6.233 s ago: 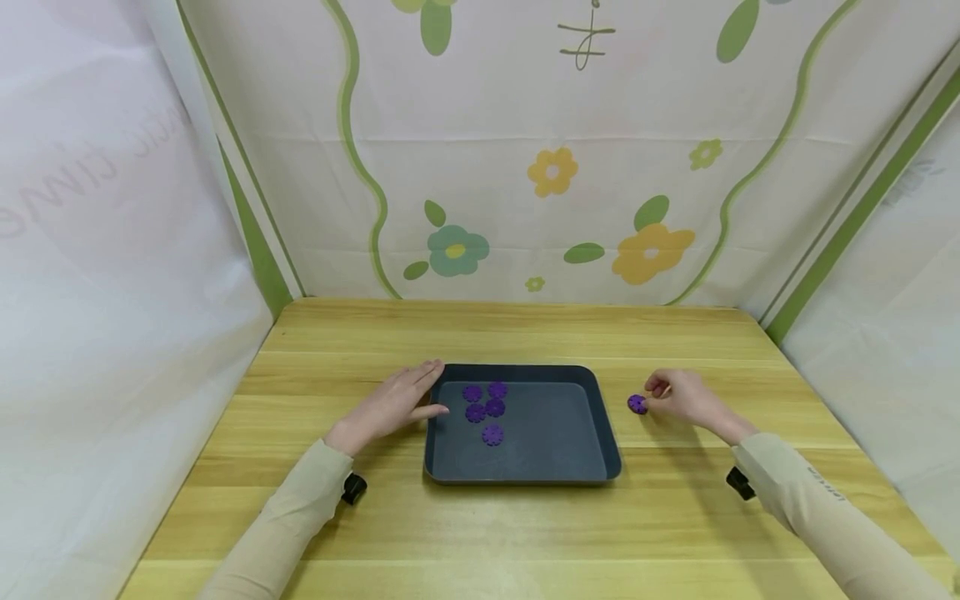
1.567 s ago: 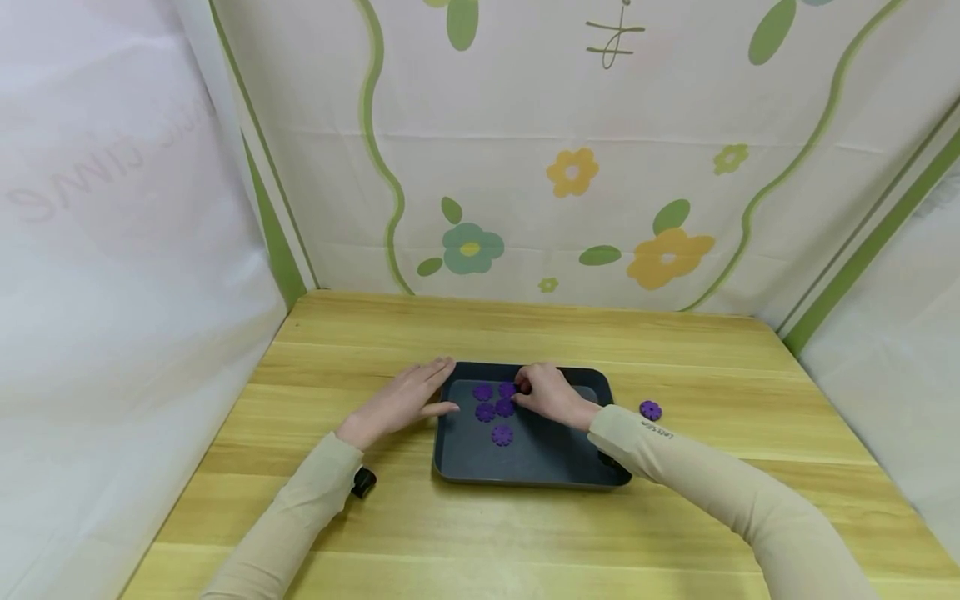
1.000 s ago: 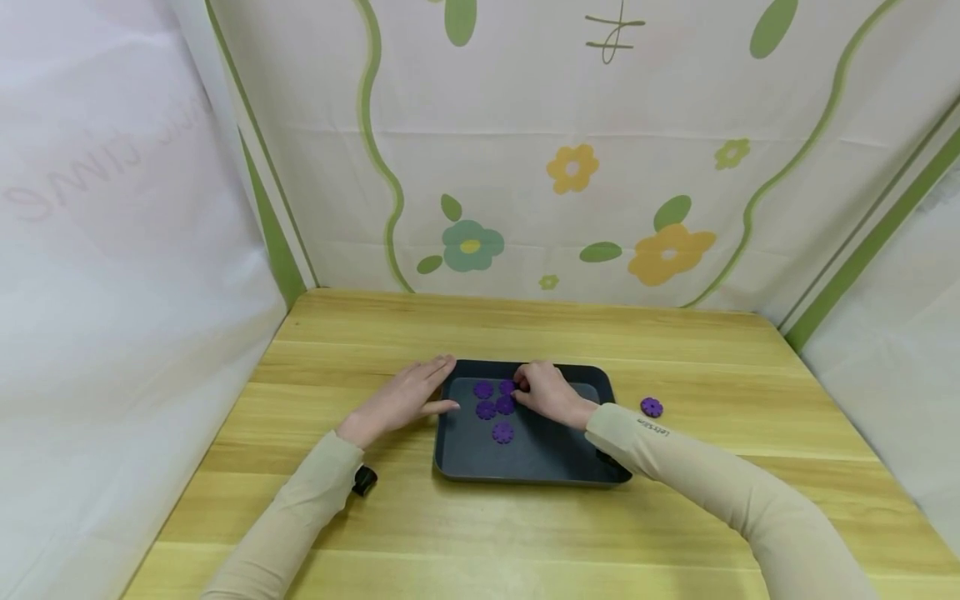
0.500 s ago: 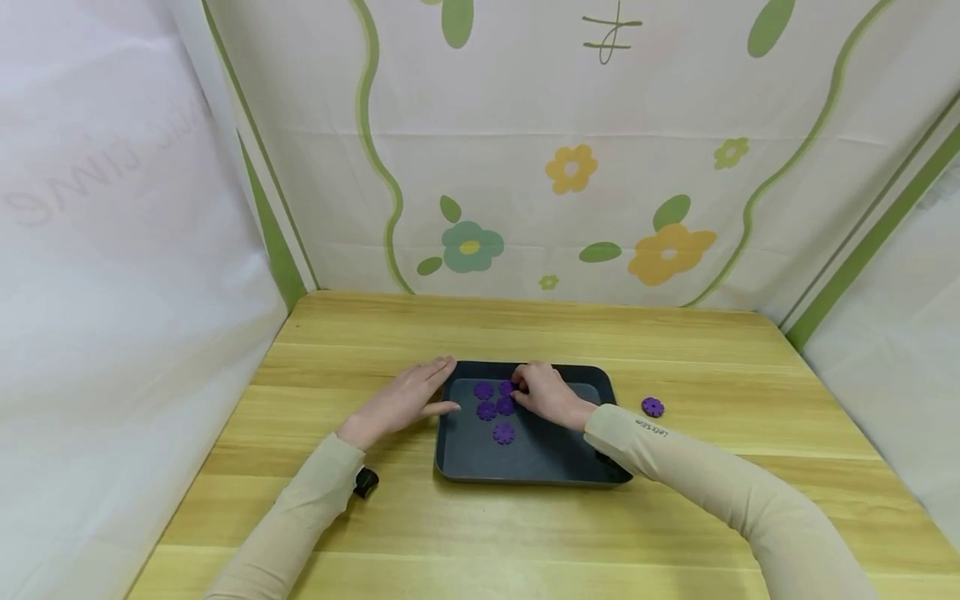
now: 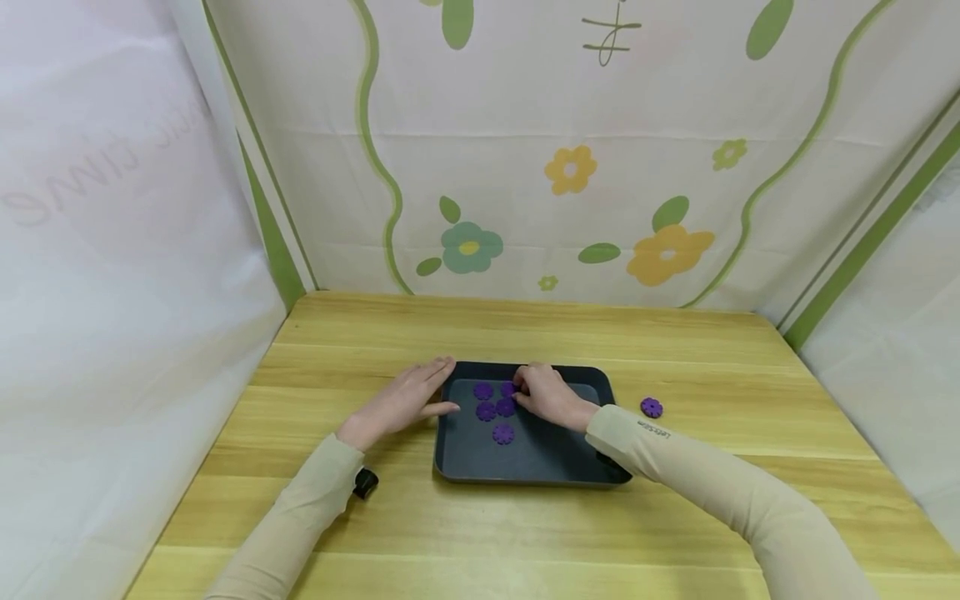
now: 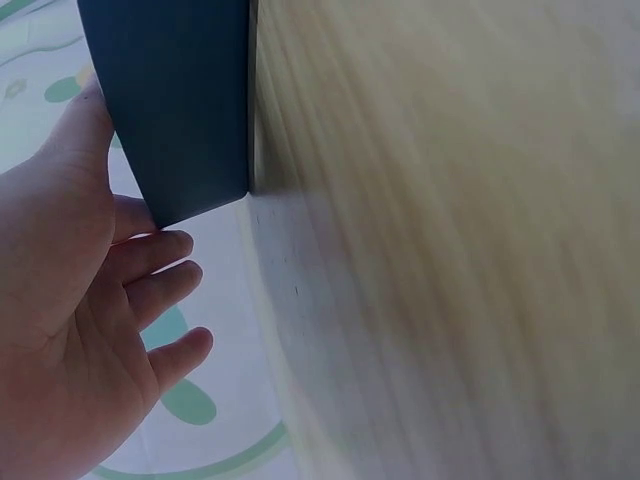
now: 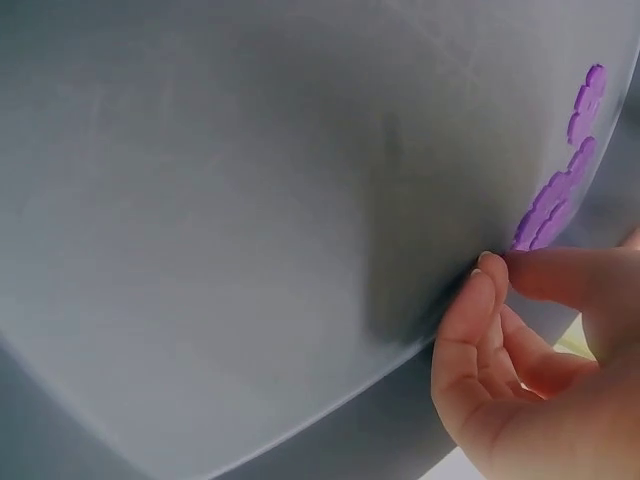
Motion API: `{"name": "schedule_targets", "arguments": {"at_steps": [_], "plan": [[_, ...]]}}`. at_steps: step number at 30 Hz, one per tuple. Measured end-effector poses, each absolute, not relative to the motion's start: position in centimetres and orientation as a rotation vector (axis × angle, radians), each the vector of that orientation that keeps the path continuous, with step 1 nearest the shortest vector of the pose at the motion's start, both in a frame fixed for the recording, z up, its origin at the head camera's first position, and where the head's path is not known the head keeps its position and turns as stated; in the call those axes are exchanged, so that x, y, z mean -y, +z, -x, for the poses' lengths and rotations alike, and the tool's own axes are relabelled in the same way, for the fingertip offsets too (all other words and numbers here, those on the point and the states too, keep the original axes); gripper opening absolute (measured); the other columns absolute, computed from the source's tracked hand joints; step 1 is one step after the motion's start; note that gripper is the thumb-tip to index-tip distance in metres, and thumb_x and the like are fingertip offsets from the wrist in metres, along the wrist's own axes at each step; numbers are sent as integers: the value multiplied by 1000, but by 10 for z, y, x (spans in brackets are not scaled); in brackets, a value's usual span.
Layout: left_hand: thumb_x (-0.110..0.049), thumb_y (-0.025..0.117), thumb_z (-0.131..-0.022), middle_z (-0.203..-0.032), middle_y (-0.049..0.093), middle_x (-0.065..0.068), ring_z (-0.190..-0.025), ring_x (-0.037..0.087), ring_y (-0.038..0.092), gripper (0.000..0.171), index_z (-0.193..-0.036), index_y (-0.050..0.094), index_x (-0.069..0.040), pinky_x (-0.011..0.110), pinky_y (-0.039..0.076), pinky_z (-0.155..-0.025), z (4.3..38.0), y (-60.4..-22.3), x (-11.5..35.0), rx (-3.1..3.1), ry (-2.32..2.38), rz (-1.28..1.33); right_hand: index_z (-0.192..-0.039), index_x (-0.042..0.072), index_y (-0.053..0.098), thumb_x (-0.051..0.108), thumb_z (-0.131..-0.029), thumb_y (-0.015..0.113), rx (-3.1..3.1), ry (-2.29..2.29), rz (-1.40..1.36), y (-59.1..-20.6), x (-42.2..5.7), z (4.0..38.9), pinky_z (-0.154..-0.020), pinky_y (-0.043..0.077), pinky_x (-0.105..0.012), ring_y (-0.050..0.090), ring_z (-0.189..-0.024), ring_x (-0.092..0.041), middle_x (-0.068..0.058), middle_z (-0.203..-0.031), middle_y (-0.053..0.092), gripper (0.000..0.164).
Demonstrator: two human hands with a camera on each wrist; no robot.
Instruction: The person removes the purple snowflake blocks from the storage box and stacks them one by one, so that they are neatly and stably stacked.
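Note:
A dark, shallow baking tray (image 5: 525, 481) lies on the wooden table, with several purple notched plastic discs, like interlocking building discs, in its left half. My left hand (image 5: 401, 400) rests against the tray's back left corner, fingers straight and thumb over the rim; the left wrist view shows its fingers (image 6: 165, 255) at the tray wall. Inside the tray, my right hand (image 5: 553, 396) has thumb and index finger curled together at the right edge of the back disc (image 5: 508, 389), partly covering it. The right wrist view shows the thumb tip (image 7: 525, 270) against the purple discs (image 7: 548, 205).
One more purple disc (image 5: 652, 407) lies on the wooden table (image 5: 480, 542) to the right of the tray, beyond the right forearm. White cloth walls with printed flowers (image 5: 570, 171) stand behind and on both sides of the table.
Since the oldest frame my right hand has moved left from the loose disc on the table into the tray. Over the last second and a half both hands have kept their places.

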State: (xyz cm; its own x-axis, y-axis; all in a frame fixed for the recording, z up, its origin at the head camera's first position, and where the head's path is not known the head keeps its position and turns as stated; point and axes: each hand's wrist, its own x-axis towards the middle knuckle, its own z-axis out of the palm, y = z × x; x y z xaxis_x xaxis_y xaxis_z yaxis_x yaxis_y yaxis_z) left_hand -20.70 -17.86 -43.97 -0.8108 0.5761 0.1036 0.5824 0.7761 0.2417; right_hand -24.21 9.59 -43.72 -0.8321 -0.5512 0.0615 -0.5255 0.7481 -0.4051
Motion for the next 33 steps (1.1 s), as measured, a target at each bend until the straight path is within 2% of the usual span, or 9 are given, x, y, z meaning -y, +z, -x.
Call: {"name": "schedule_targets", "arguments": {"at_steps": [18,33], "plan": [[-48,59,-96,-156,39,20,-143,34,44,78,-152,35,1,54,39,-116,208,-444,180,2899,-392,966,-103,-3,68,5,-87,70,-2821,-546,863,-432,-113,243,-68,58,-34,63,-79,-21,-16,-92,67,18],[-50,57,-97,-157,39,20,-143,33,43,79,-153,34,0,53,38,-117,209,-445,180,2917,-380,960,-99,-2,69,7,-85,74,-2781,-582,850,-426,-118,247,-68,59,-31,66,-76,-16,-13,-91,72,17]]}}
